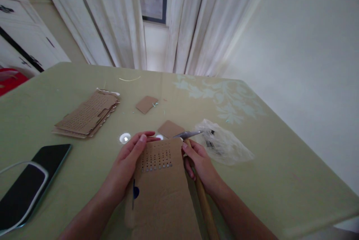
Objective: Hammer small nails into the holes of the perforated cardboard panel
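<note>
A long piece of brown cardboard (164,195) reaches toward me from the middle of the table. Several rows of small holes run across its far end, and a dark blue spot (136,192) marks its left side. My left hand (129,162) grips the cardboard's left edge near the far corner, thumb on top. My right hand (201,163) is closed around a hammer (204,204) with a wooden handle, close under its pointed metal head. The right thumb is at the cardboard's far right corner; whether those fingers also pinch the cardboard, I cannot tell.
A stack of perforated cardboard sheets (86,114) lies at left, above a phone or tablet (30,184) crossed by a white cable (45,172). Two small cardboard pieces (147,104), a round white object (125,138) and a crumpled clear plastic bag (227,146) rest beyond my hands.
</note>
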Tool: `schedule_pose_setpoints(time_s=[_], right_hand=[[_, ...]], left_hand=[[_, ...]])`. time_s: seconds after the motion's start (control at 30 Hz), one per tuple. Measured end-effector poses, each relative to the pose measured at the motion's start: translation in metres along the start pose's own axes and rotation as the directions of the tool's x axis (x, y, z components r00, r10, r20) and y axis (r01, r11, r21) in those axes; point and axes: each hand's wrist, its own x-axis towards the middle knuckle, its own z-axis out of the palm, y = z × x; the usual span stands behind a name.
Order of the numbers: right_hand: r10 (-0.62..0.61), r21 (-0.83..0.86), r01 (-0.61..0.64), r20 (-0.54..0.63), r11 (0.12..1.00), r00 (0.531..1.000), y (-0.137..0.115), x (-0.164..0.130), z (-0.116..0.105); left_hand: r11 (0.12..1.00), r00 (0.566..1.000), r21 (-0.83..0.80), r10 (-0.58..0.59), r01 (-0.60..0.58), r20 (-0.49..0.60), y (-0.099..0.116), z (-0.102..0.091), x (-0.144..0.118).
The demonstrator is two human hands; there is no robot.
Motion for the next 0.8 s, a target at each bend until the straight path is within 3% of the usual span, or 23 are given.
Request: schedule_pose_setpoints(time_s=[0.17,0.27,0.4,0.57,0.8], right_hand=[[-0.001,0.021,0.001,0.011,1.000,1.000,0.000,-0.001,-0.001],[0.012,0.021,-0.012,0.019,1.000,1.000,-0.003,-0.004,-0.003],[0.036,0.007,-0.036,0.016,0.999,0.999,-0.010,-0.009,-0.002],[0.041,0.049,-0.042,0.023,0.998,0.999,-0.016,-0.015,-0.001],[0.082,0.034,-0.083,0.019,0.996,0.996,-0.011,-0.011,-0.003]], left_hand=[[0.928,0.974,-0.303,-0.225,0.217,0.010,0.012,0.003,0.000],[0.871,0.959,-0.410,-0.279,0.272,0.043,0.016,0.006,-0.001],[0.868,0.975,-0.459,-0.222,0.190,-0.016,0.014,0.010,-0.003],[0.879,0.995,-0.476,-0.054,0.007,-0.085,0.013,0.006,-0.006],[0.913,0.998,-0.408,-0.005,-0.023,-0.066,0.014,0.011,-0.012]])
